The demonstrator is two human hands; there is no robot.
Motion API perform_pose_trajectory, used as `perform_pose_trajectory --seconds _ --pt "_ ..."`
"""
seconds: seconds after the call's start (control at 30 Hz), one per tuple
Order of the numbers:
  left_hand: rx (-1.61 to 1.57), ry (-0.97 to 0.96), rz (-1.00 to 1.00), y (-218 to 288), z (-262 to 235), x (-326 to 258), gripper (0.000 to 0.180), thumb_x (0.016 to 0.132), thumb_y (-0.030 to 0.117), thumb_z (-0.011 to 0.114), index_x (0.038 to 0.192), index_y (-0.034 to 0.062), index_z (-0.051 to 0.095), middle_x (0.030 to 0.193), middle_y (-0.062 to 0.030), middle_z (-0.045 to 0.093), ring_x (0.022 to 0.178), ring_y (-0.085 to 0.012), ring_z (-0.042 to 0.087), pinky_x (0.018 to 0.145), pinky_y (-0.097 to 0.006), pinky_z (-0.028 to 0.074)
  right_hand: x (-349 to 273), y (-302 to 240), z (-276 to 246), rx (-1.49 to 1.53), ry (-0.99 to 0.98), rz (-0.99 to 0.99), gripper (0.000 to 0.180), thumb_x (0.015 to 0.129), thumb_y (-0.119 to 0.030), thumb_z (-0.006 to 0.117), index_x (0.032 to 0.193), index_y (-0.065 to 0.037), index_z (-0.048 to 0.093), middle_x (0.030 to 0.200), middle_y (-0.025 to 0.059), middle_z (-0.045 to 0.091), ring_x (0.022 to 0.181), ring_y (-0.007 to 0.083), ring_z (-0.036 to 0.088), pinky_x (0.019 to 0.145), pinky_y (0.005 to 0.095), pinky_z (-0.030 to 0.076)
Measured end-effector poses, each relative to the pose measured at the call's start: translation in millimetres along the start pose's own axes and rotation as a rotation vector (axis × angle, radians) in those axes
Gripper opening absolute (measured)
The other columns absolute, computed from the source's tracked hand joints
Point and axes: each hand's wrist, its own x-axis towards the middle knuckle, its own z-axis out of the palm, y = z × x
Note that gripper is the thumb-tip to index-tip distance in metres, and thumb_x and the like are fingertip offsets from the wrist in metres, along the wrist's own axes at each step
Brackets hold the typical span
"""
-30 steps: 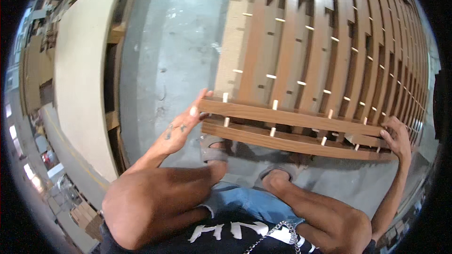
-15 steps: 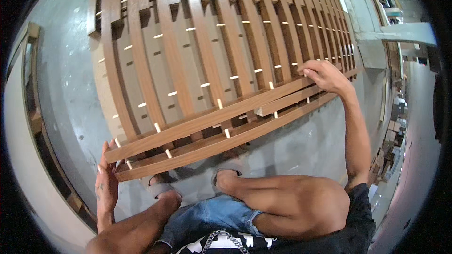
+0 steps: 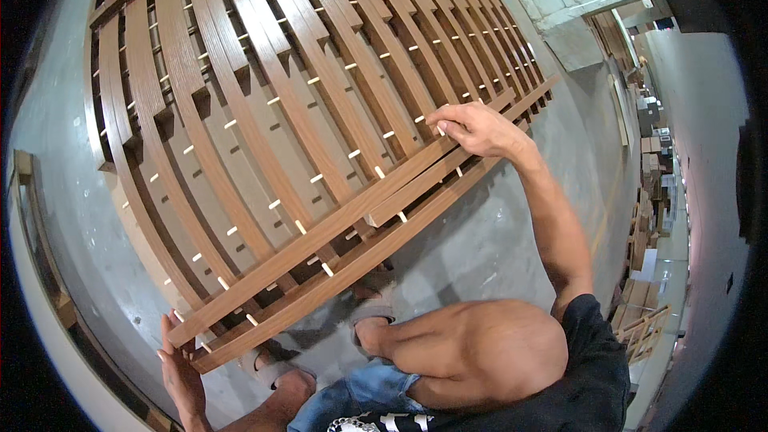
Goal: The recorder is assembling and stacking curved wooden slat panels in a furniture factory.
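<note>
A long brown wooden rail (image 3: 336,202) lies across the near ends of the slats, with pale dowels standing along its top edge. My left hand (image 3: 182,372) is at the rail's left end, its fingers around the end and partly hidden behind it. Near the rail's right part, my right hand (image 3: 476,130) is closed, thumb and fingers pinching at a pale dowel (image 3: 441,131). A second rail (image 3: 352,276) with dowels runs nearer to me. Between the two sits a shorter wooden piece (image 3: 408,198). Many brown slats (image 3: 240,206) with dowels in their sides lie side by side beyond.
Cardboard (image 3: 254,132) shows beneath the slats on the grey floor (image 3: 472,248). My feet and bent knee (image 3: 512,344) are close to the nearer rail. A pale green metal frame (image 3: 568,36) stands at the far right, with stacked wood pieces (image 3: 640,304) along the right side.
My view has turned, so the slats and rails slant more and appear farther left. Both hands stay at the same places on the far rail.
</note>
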Motion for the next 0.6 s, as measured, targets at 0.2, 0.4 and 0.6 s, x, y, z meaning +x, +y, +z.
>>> perform_pose_trajectory --seconds 0.2,0.4,0.6 --pt "-0.027 0.015 0.035 4 0 6 0.076 0.098 0.057 0.026 0.148 0.0004 0.020 0.153 -0.0151 0.026 0.139 -0.0254 0.027 0.110 -0.037 0.025 -1 -3 2 0.007 0.036 0.015 0.022 0.094 -0.016 0.050 0.108 -0.002 0.060 0.093 0.0141 0.068 0.090 0.0305 0.065 0.079 0.0385 0.050" --pt "-0.067 -0.043 0.075 3 -2 12 0.076 0.097 0.058 0.026 0.148 0.0028 0.020 0.154 -0.0153 0.022 0.143 -0.0272 0.019 0.116 -0.040 0.017 -6 -1 7 0.025 0.044 0.024 0.022 0.092 -0.016 0.050 0.107 -0.003 0.060 0.093 0.0145 0.068 0.089 0.0317 0.065 0.078 0.0399 0.050" --pt "-0.106 -0.039 0.060 -6 -5 19 0.075 0.097 0.057 0.025 0.148 0.0029 0.020 0.154 -0.0154 0.020 0.142 -0.0276 0.020 0.116 -0.040 0.018 -14 -1 3 0.004 0.073 0.057 0.024 0.091 -0.019 0.051 0.106 -0.003 0.061 0.097 0.0148 0.067 0.090 0.0326 0.064 0.078 0.0412 0.049"
